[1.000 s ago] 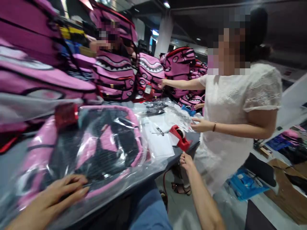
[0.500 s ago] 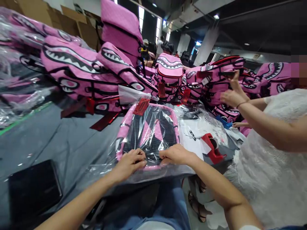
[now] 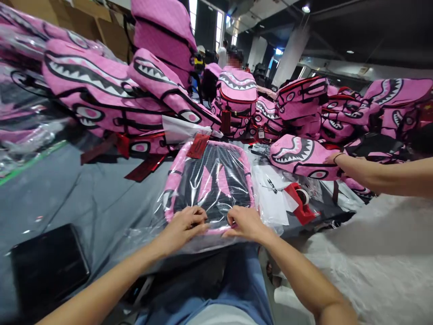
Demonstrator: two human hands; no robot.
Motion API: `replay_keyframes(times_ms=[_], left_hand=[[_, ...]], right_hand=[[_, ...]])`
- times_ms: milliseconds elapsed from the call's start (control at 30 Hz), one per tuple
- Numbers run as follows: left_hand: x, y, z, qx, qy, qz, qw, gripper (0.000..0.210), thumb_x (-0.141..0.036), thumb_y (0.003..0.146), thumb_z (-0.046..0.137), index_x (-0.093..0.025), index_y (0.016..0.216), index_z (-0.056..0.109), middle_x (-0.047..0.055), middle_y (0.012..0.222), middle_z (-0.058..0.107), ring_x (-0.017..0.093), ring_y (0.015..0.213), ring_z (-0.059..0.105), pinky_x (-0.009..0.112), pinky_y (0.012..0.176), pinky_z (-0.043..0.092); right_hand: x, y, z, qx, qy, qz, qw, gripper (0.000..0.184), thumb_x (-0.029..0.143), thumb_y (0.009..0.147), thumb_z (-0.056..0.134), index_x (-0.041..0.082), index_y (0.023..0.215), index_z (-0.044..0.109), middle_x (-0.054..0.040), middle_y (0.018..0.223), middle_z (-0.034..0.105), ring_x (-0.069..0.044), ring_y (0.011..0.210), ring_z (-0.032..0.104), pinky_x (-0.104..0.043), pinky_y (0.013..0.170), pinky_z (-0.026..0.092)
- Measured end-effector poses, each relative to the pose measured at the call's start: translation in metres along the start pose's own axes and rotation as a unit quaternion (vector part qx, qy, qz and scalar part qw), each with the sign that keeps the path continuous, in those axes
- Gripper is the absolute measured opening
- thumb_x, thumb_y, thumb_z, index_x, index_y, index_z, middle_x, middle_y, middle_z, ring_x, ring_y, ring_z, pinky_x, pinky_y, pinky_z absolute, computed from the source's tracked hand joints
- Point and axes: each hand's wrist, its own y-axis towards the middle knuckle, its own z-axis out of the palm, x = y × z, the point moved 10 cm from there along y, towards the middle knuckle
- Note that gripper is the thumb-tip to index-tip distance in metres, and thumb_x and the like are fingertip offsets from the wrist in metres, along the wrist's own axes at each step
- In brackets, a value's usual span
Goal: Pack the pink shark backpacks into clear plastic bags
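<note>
In front of me a pink and black backpack lies flat inside a clear plastic bag, its black padded back facing up. A red tag rests at its far left corner. My left hand is closed at the near left edge, its curled fingers pinching the plastic. At the near right edge my right hand grips the plastic too, thumb against bent fingers. A narrow stretch of the backpack's pink rim shows between the two hands.
Pink shark-mouth backpacks are piled along the far side. A red tape dispenser, thread snips and white paper lie to the right. At left sits a black tablet-like slab. A co-worker's hand touches another backpack.
My hands stay at the near edge; the right fingers have shifted slightly on the plastic. The co-worker's raised hands have come down, and a pink backpack now lies on the table at right.
</note>
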Motion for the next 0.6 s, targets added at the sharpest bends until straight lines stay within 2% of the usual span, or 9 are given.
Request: replay_keyframes(times_ms=[100,167,267,333,400,467,533,600], left_hand=[[0.005,-0.022,-0.022,-0.048,0.070,0.064,0.994,0.040,-0.062,0.093,0.054,-0.027,0.084,0.072,0.003,0.128,0.068,0.029,0.128,0.050,0.046,0.109,0.036],[0.016,-0.039,-0.042,-0.094,0.128,0.078,0.984,0.039,-0.063,0.093,0.056,-0.030,0.085,0.073,0.002,0.129,0.069,0.032,0.136,0.046,0.053,0.113,0.027],[0.034,-0.049,-0.059,-0.114,0.157,0.051,0.980,0.041,-0.064,0.095,0.050,-0.033,0.087,0.075,0.003,0.123,0.072,0.031,0.129,0.053,0.055,0.111,0.028],[0.043,-0.045,-0.059,-0.097,0.148,0.014,0.984,0.045,-0.066,0.096,0.045,-0.034,0.093,0.076,0.004,0.119,0.072,0.030,0.122,0.058,0.054,0.109,0.032],[0.050,-0.038,-0.055,-0.082,0.129,-0.019,0.988,0.052,-0.069,0.095,0.040,-0.032,0.095,0.077,0.004,0.117,0.073,0.028,0.117,0.062,0.052,0.107,0.036],[0.055,-0.033,-0.050,-0.072,0.113,-0.034,0.990,0.060,-0.074,0.093,0.036,-0.030,0.093,0.077,0.005,0.116,0.074,0.028,0.115,0.064,0.048,0.105,0.041],[0.059,-0.032,-0.047,-0.075,0.099,-0.026,0.992,0.065,-0.080,0.090,0.035,-0.031,0.090,0.077,0.004,0.114,0.075,0.027,0.112,0.066,0.044,0.102,0.046],[0.066,-0.035,-0.046,-0.086,0.087,-0.006,0.992,0.067,-0.085,0.086,0.034,-0.033,0.088,0.078,0.001,0.109,0.076,0.025,0.107,0.069,0.038,0.097,0.051]], right_hand=[[-0.004,0.006,0.002,0.013,0.004,0.004,1.000,0.045,0.053,0.073,0.088,0.020,0.086,0.061,0.0021,0.089,0.061,-0.014,0.079,0.057,-0.025,0.060,0.020],[-0.008,0.008,0.001,0.000,0.013,0.001,1.000,0.045,0.051,0.071,0.090,0.020,0.085,0.061,0.0026,0.087,0.060,-0.013,0.078,0.056,-0.025,0.059,0.020],[-0.008,0.008,-0.002,-0.038,0.043,-0.008,0.998,0.043,0.045,0.069,0.093,0.019,0.082,0.061,0.0032,0.083,0.059,-0.013,0.075,0.055,-0.025,0.060,0.021],[-0.005,0.001,-0.004,-0.069,0.107,-0.041,0.991,0.040,0.041,0.069,0.093,0.020,0.084,0.063,0.0030,0.082,0.059,-0.013,0.074,0.055,-0.024,0.061,0.027],[-0.014,-0.018,-0.013,-0.124,0.206,-0.070,0.968,0.034,0.044,0.077,0.087,0.020,0.090,0.065,0.0015,0.085,0.062,-0.013,0.074,0.056,-0.023,0.064,0.036],[-0.057,-0.052,-0.029,-0.232,0.275,-0.030,0.933,0.030,0.050,0.088,0.073,0.020,0.092,0.067,0.0000,0.084,0.063,-0.014,0.072,0.055,-0.025,0.065,0.041],[-0.126,-0.104,-0.047,-0.369,0.256,0.091,0.889,0.036,0.054,0.094,0.061,0.020,0.086,0.066,-0.0009,0.078,0.062,-0.015,0.068,0.054,-0.026,0.065,0.042],[-0.193,-0.167,-0.059,-0.444,0.166,0.246,0.845,0.039,0.055,0.094,0.056,0.019,0.080,0.065,-0.0032,0.076,0.062,-0.018,0.070,0.055,-0.029,0.069,0.044]])
